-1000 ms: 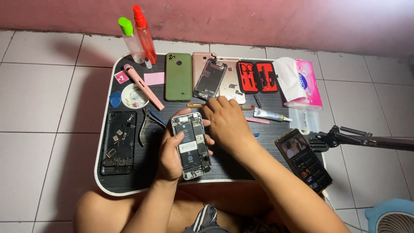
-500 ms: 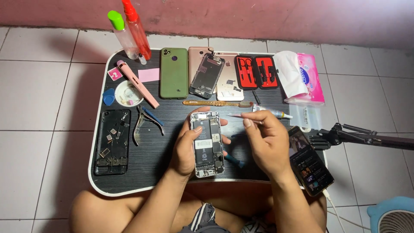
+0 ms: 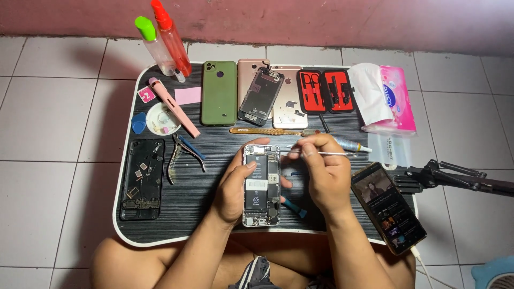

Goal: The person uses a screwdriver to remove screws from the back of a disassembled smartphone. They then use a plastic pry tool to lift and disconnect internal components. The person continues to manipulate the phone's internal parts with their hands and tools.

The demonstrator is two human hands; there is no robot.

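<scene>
Opened silver phone w/ exposed black battery (image 3: 261,184) lay mid black lap table (image 3: 214,214); left hand (image 3: 235,187) curled round its left edge; right hand (image 3: 326,176) pinched thin metal tweezers (image 3: 321,153), tips just above phone's top-right.

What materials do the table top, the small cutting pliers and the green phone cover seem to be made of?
Black table top: probably laminated board, going by its fine printed grain lines and white edge band.
Small cutting pliers: bare metal, grey and shiny, with blue-coated handles.
Green phone cover: likely matte soft plastic or silicone, showing no glare.
</scene>
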